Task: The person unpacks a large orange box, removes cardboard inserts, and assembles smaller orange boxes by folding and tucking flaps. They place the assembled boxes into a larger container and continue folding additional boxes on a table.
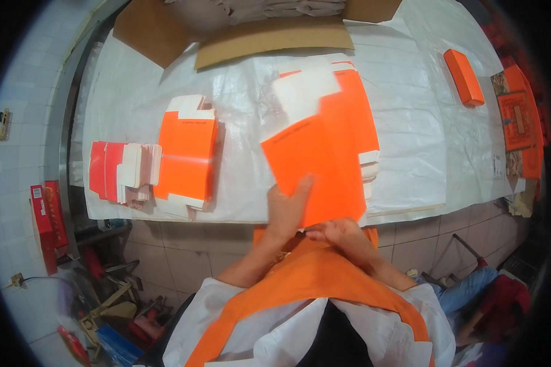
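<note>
A flat, unfolded orange carton point(324, 165) is tilted up off the table in front of me, its upper part smeared by motion. My left hand point(288, 208) grips its lower left side, the thumb lying across the orange face. At the bottom edge, the curled fingers of my right hand point(337, 232) close on the carton; their tips are partly hidden. Behind it lies a stack of similar flat cartons point(362, 113) with white flaps. Further left is another stack of orange flat cartons point(187, 150), and beside that a pile of red and white ones point(107, 171).
White plastic sheeting point(245, 147) covers the table. A large open cardboard box point(275, 43) stands at the far side, pale contents inside. One folded orange box point(464, 77) lies far right, near a patterned orange carton point(520, 119). Another person point(496, 300) is at lower right.
</note>
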